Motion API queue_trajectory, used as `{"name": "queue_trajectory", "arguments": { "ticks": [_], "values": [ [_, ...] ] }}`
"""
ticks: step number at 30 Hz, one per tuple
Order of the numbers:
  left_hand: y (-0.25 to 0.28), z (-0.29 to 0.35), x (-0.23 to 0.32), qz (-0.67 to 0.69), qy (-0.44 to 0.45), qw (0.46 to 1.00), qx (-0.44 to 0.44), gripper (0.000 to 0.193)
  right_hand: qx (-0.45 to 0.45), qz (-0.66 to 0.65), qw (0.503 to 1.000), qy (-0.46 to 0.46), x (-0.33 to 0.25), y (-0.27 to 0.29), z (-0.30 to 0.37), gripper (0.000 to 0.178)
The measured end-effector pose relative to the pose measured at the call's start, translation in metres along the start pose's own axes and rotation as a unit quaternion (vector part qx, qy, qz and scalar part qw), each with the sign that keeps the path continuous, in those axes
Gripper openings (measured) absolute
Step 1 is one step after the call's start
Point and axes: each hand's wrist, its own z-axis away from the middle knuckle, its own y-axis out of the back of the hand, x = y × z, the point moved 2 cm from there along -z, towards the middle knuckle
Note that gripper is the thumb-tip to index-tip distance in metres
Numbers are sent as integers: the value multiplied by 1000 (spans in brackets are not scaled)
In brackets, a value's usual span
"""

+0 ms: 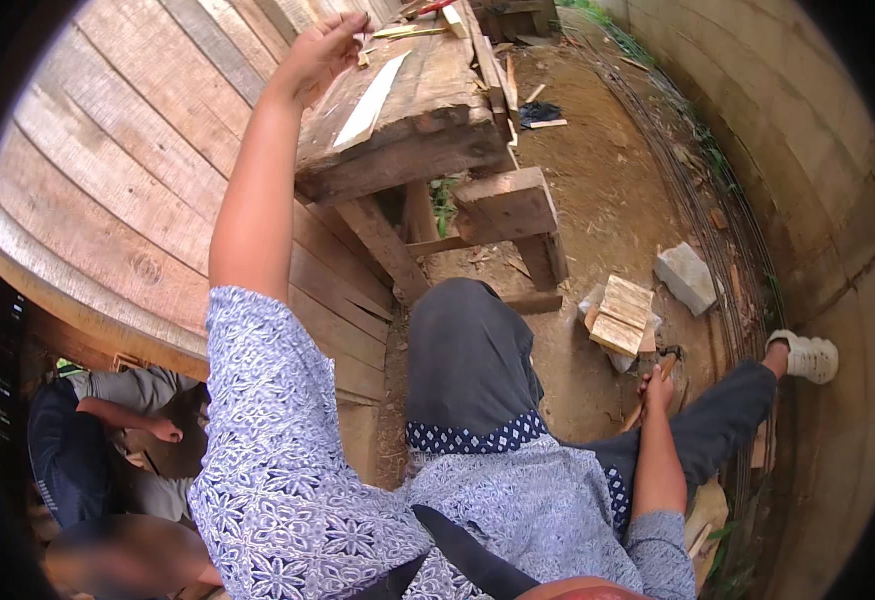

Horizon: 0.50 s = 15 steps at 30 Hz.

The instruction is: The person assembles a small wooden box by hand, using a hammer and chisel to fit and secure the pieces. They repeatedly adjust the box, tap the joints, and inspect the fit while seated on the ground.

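Observation:
My left hand (329, 55) is raised over the far left side of a rough wooden bench (437, 130), fingers pinched together. Something thin and dark seems to show at the fingertips, too small to name. Below that hand, a pale flat strip of wood (372, 98) lies on the bench top among thin wood pieces. Low at my right side, my right hand (655, 388) is closed round the wooden handle of a hammer (668, 366). The hammer's dark head points away from me, close to a wooden block (621, 312).
A plank wall (137, 130) runs along the left, and a concrete wall (807, 140) on the right. A grey stone block (685, 278) sits on the dirt floor. Thin rods (692, 200) lie along the right wall. Another person (107, 440) crouches at lower left.

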Motion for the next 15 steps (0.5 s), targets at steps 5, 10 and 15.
{"name": "queue_trajectory", "arguments": {
  "ticks": [5, 10, 15],
  "values": [
    [-210, 27, 92, 129, -135, 982, 15, 26, 63, -19, 995, 73, 1, 22, -54, 21],
    [-377, 77, 10, 204, -34, 977, -51, 18, 34, -54, 998, 22, -16, 7, -15, 26],
    [-497, 110, -192, 111, 109, 977, -148, 19, 29, -32, 999, 22, -56, -7, 33, 28]
  ]
}}
